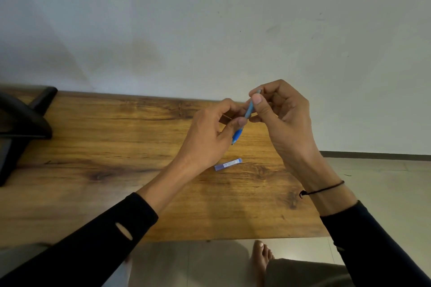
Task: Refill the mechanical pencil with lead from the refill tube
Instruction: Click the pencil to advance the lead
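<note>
A blue mechanical pencil (pixel 247 113) is held above the wooden table (pixel 116 147), tilted with its darker blue grip end pointing down and left. My left hand (pixel 210 137) pinches its middle between thumb and fingers. My right hand (pixel 279 112) closes thumb and forefinger on the pencil's upper end, near the cap. The lead refill tube (pixel 228 165), a small pale blue case with a label, lies flat on the table below and between my hands, touched by neither.
A black stand or lamp base (pixel 23 128) sits at the table's left end. The table butts against a pale wall. Its right edge is near my right wrist, with tiled floor beyond. A bare foot (pixel 262 258) shows below the front edge.
</note>
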`<state>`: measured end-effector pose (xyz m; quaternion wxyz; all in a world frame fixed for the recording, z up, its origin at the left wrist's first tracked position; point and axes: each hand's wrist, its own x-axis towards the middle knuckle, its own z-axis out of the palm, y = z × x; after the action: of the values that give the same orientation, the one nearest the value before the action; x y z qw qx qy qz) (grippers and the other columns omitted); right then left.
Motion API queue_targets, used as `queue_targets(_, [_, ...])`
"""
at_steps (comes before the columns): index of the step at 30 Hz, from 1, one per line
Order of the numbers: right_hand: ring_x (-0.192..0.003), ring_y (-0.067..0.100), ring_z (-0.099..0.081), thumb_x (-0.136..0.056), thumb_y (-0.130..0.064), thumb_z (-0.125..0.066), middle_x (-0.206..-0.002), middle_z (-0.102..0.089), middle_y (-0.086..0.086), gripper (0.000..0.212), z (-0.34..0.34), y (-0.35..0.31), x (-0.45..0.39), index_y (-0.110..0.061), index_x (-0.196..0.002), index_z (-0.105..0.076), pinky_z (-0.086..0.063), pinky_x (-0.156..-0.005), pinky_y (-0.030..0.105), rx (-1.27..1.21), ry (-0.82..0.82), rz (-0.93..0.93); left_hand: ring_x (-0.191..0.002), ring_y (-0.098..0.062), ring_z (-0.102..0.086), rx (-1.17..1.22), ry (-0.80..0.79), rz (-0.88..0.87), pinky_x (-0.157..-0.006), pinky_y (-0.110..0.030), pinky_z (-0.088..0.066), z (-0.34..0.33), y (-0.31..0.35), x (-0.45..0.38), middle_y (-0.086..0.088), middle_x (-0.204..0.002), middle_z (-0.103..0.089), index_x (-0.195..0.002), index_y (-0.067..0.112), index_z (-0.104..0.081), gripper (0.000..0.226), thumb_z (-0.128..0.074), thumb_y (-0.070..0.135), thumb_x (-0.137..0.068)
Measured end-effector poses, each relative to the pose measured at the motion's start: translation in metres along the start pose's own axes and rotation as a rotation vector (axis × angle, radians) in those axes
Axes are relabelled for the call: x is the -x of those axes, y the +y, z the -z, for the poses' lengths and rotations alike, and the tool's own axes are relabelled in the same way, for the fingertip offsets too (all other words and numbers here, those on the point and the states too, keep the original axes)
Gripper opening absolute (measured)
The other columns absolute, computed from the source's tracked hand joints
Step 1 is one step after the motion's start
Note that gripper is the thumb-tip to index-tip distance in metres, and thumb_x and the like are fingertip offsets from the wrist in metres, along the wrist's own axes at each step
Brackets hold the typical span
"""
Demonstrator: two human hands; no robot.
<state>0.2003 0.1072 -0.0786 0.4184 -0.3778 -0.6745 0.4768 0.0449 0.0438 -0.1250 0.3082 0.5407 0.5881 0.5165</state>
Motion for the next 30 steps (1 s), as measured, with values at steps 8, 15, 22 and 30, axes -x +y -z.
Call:
queue_targets(8, [-0.095,0.021,-0.077,-0.113,-0.017,-0.054,-0.097,-0.076,0.008,0.021,-0.007,-0.033,0.004,-0.003,-0.108,-0.069,-0.063,-0.086,0.036,-0.012,0.043,0.035,-0.089,-0.012,-0.079,0.111,0.044,-0.041,-0.08,-0.046,-0.07,0.01,0.037,0.001,0.017,-0.089,-0.079,-0.101,0.027,-0.078,0.003,-0.075,0.028,-0.101])
queue_targets(15, [-0.057,0.014,-0.044,-0.119,-0.029,-0.035,-0.07,-0.044,-0.002,0.031,-0.002,-0.103,-0.003,-0.016,-0.099,-0.054,-0.045,-0.056,0.028,-0.448,0.13,-0.097,-0.076,-0.011,-0.075,0.241,0.265,0.029,-0.071,-0.036,-0.068,0.041,0.064,-0.011,0.004,-0.08,-0.077,-0.098,0.02,-0.077,0.016,-0.068,0.028,-0.107])
queue_targets(22, [-0.047,0.01,-0.02,-0.112,-0.056,-0.038,-0.059,-0.028,-0.004,0.057,0.015,-0.181,-0.025,-0.017,-0.071,-0.045,-0.018,-0.043,0.025,-0.765,0.091,-0.184,-0.073,-0.013,-0.074,0.182,0.377,-0.08,-0.071,-0.029,-0.067,0.071,0.077,-0.017,0.001,-0.076,-0.077,-0.094,0.02,-0.078,0.016,-0.069,0.02,-0.107])
queue_targets(30, [-0.047,0.013,-0.014,-0.104,-0.056,-0.042,-0.055,-0.022,-0.004,0.058,0.029,-0.212,-0.03,-0.018,-0.06,-0.034,-0.013,-0.044,0.028,-0.839,0.083,-0.176,-0.077,-0.014,-0.076,0.13,0.425,-0.181,-0.072,-0.027,-0.068,0.084,0.092,-0.022,-0.005,-0.084,-0.077,-0.095,0.023,-0.078,0.015,-0.069,0.019,-0.105])
